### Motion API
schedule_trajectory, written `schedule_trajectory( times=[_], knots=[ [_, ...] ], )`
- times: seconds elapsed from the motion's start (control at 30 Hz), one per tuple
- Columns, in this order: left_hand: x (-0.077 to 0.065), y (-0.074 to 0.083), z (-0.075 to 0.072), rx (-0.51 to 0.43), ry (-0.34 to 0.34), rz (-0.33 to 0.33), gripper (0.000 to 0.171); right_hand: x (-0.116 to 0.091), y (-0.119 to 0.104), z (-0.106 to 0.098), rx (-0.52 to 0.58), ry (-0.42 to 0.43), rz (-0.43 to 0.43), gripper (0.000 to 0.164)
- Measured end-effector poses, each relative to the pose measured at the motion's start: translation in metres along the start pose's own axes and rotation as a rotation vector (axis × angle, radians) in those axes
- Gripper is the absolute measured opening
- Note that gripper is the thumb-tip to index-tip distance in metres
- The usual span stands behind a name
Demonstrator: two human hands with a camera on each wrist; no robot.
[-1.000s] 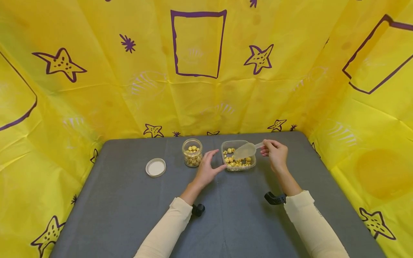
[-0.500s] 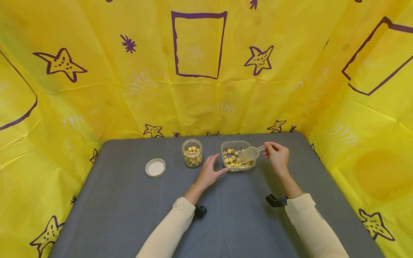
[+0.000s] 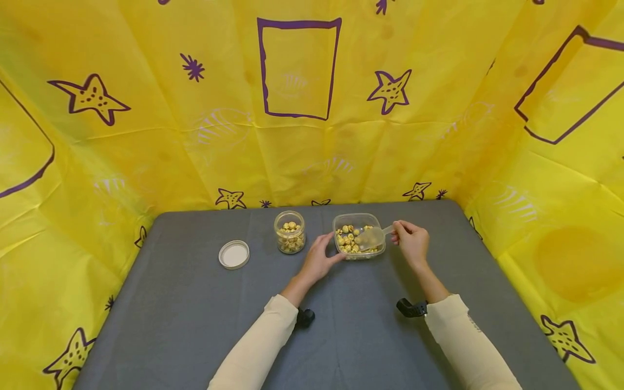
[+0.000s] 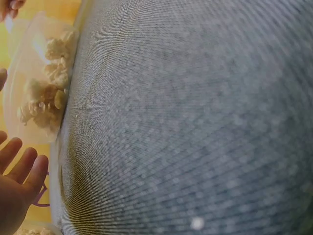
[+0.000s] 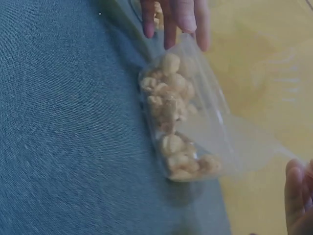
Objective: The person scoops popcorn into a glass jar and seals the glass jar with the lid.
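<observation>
A clear plastic container (image 3: 358, 219) holding popcorn (image 3: 349, 240) stands toward the back of the table. My right hand (image 3: 411, 242) pinches the handle of a translucent scoop (image 3: 371, 237), whose bowl dips among the popcorn. At the container's left side is my left hand (image 3: 319, 261), thumb and fingers spread and fairly straight, fingertips right at the wall. The right wrist view shows these left fingers (image 5: 182, 14) at the near end of the container, with the scoop slanting in from the opposite side. In the left wrist view the left hand (image 4: 17, 183) lies close to the container.
Left of the container stands an open glass jar (image 3: 290, 232) partly filled with popcorn. A round lid (image 3: 234, 254) lies on the grey tablecloth (image 3: 195, 314) farther left. Yellow patterned sheeting (image 3: 302, 157) rises behind the table and at both sides.
The scoop first drew back to the right, then its bowl tipped down into the popcorn. My left hand shifted slightly right, against the container's side. Jar and lid stay put.
</observation>
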State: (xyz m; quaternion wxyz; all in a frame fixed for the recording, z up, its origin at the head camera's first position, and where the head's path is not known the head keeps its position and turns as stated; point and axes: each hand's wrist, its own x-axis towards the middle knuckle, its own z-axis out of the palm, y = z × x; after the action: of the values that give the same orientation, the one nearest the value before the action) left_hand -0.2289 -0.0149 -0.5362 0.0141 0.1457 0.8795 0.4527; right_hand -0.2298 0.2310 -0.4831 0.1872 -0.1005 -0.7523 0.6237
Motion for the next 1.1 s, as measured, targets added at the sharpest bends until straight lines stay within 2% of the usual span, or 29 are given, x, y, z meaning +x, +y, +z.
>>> schedule_trajectory(
  times=[0.17,0.4,0.57,0.77,0.93,1.0,1.1],
  knots=[
    [0.0,0.0,0.001,-0.003,-0.001,-0.004,0.073,0.003,0.011,0.004,0.147,-0.037,0.131,0.035],
    [0.001,0.001,0.002,-0.006,-0.011,-0.009,0.072,0.009,0.023,0.004,0.192,-0.195,0.25,0.039],
    [0.001,0.002,0.002,-0.007,-0.021,-0.015,0.072,0.012,0.027,0.0,0.19,-0.237,0.234,0.037],
    [0.003,0.002,0.002,-0.004,-0.024,-0.022,0.073,0.009,0.029,0.0,0.139,-0.313,0.207,0.038],
    [0.004,0.002,0.002,0.002,-0.03,-0.028,0.072,0.01,0.028,-0.003,0.131,-0.295,0.208,0.037],
    [0.005,0.002,0.001,0.003,-0.035,-0.028,0.071,0.012,0.027,-0.005,0.124,-0.281,0.185,0.036],
    [0.005,0.003,0.001,0.002,-0.038,-0.029,0.071,0.015,0.026,-0.008,0.091,-0.305,0.121,0.036]
  ],
)
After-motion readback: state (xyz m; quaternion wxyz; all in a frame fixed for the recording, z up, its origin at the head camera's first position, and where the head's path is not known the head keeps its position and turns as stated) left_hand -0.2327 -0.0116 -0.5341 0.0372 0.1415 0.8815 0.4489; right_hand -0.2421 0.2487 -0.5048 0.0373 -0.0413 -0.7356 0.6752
